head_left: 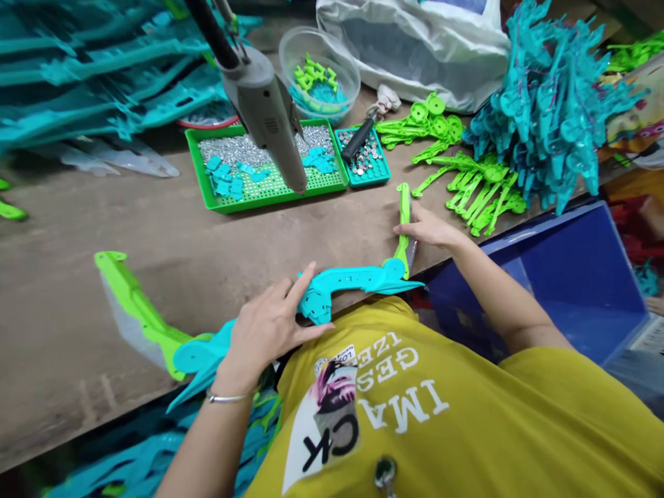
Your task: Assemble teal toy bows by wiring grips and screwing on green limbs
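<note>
On the wooden bench [88, 235], we steady the teal plastic piece [345, 280] just under the fingers of our left hand [264, 332], spread apart around it, while the fingers of our right hand [428, 228] lie together on its lime-green strip [403, 225], clamped or not we cannot tell.

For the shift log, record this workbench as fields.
left hand: resting on turquoise plastic moulding
right hand: touching lime-green plastic strip
bench: brown work surface
ahead: green tray of small metal parts, teal tray of metal parts
overhead: grey hanging power tool
right side: heap of turquoise plastic mouldings
</note>
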